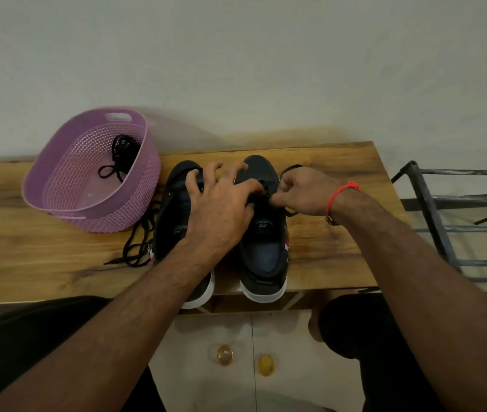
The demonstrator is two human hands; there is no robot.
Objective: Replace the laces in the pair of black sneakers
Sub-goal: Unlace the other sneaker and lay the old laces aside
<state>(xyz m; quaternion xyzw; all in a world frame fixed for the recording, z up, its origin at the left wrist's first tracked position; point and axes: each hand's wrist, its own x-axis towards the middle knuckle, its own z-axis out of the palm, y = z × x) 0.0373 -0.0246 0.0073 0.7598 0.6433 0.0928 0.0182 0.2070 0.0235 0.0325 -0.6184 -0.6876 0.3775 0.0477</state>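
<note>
Two black sneakers with white soles stand side by side on the wooden table, toes away from me: the left sneaker [174,221] and the right sneaker [263,251]. My left hand [221,200] lies across both, fingers spread and curled over the toe ends and the right sneaker's eyelets. My right hand [304,191] pinches a black lace [291,168] at the right sneaker's eyelet area; the lace loops out behind the hand. A loose black lace [139,242] lies on the table left of the left sneaker.
A purple perforated basket [67,185] sits tilted at the table's back left, holding another black lace bundle [123,156]. A dark metal rack [450,221] stands right of the table [28,263]. A wall rises directly behind. My knees are below the front edge.
</note>
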